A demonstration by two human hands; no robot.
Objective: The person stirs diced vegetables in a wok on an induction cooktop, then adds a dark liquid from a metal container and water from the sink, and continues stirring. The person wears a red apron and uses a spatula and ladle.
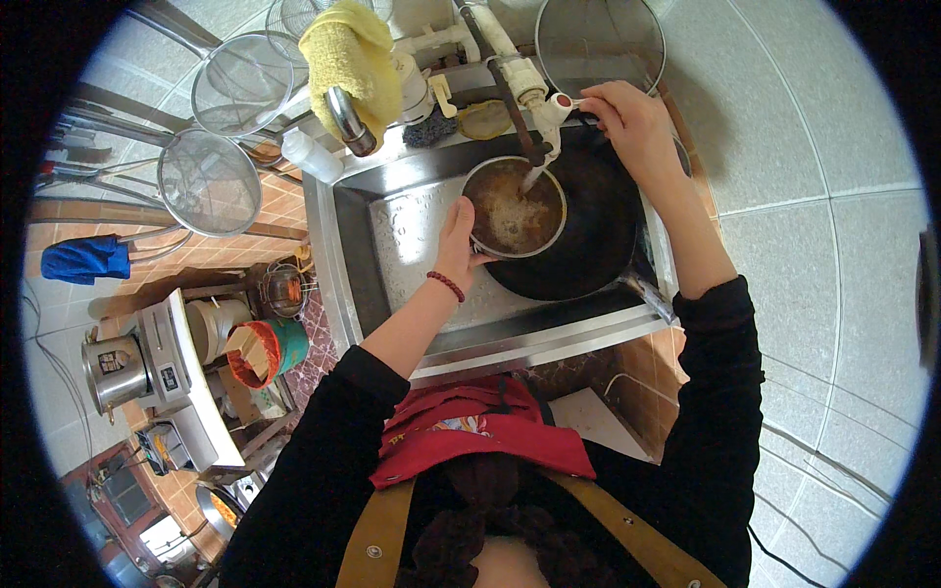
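Observation:
My left hand (459, 242) grips a round metal pot (562, 206) by its left side, thumb near the rim. Brownish, foamy liquid (507, 213) stands in it, and a stream of water runs in from the white plastic tap (548, 128). My right hand (625, 121) holds the small lever handle (577, 104) of that tap between thumb and fingers. Below the pot a large black wok (599, 250) lies in the stainless steel sink (434, 195), its handle (647, 294) reaching toward the front right corner. The pot's underside is hidden.
A yellow towel (345, 51) drapes over a metal spout (349, 121) at the back. Dark scouring pad (430, 131) and white bottle (312, 154) sit on the sink's ledge. Mesh strainers (209, 184) hang at left. A green bucket (292, 342) stands on the floor near a counter.

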